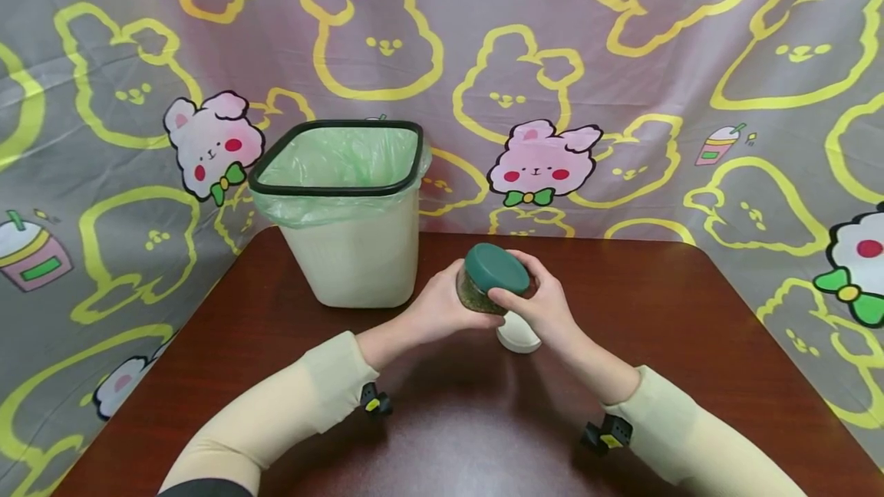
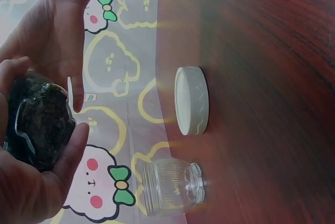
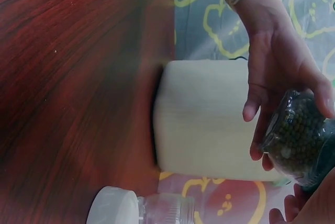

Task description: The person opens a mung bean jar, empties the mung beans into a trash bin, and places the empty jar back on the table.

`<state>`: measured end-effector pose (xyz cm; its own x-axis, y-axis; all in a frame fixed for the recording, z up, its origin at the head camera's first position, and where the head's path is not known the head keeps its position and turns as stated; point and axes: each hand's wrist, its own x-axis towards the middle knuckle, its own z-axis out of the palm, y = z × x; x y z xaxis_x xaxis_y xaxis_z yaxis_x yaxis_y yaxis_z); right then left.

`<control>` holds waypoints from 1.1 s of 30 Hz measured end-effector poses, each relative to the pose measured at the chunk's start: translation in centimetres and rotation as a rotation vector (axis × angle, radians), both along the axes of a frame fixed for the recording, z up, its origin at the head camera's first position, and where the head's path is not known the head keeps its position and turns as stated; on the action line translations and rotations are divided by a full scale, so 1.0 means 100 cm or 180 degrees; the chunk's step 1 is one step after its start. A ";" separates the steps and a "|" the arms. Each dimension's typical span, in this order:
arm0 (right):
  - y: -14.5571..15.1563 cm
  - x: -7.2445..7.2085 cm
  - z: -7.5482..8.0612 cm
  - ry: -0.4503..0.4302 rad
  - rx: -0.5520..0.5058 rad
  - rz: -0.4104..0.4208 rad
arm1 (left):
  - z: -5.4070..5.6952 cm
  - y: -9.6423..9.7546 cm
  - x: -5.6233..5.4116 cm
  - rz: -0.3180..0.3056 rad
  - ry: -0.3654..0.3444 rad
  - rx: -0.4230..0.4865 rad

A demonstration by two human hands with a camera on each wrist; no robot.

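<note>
Above the table, my left hand [image 1: 442, 299] holds a clear jar [image 1: 473, 295] of small green beans, which show in the right wrist view [image 3: 298, 137]. Its dark green lid [image 1: 493, 267] is on top, tilted toward me. My right hand [image 1: 545, 305] grips that lid, with the thumb on the near edge and the fingers around the far side. A white round lid [image 2: 193, 101] lies on the table below the hands. Behind it stands an uncovered, ribbed glass jar [image 2: 170, 187], hidden by the hands in the head view.
A cream trash bin [image 1: 355, 251] with a black rim and a green liner bag [image 1: 331, 156] stands at the back left of the brown table [image 1: 656, 328]. A curtain printed with rabbits [image 1: 387, 44] hangs behind the table and along its sides.
</note>
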<state>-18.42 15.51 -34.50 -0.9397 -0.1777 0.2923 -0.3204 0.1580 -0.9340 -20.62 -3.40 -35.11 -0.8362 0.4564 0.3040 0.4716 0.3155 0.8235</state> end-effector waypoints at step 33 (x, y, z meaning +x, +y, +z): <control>0.007 -0.003 -0.002 0.0063 0.0109 0.0408 | 0.000 -0.004 0.002 -0.0085 -0.0134 0.0138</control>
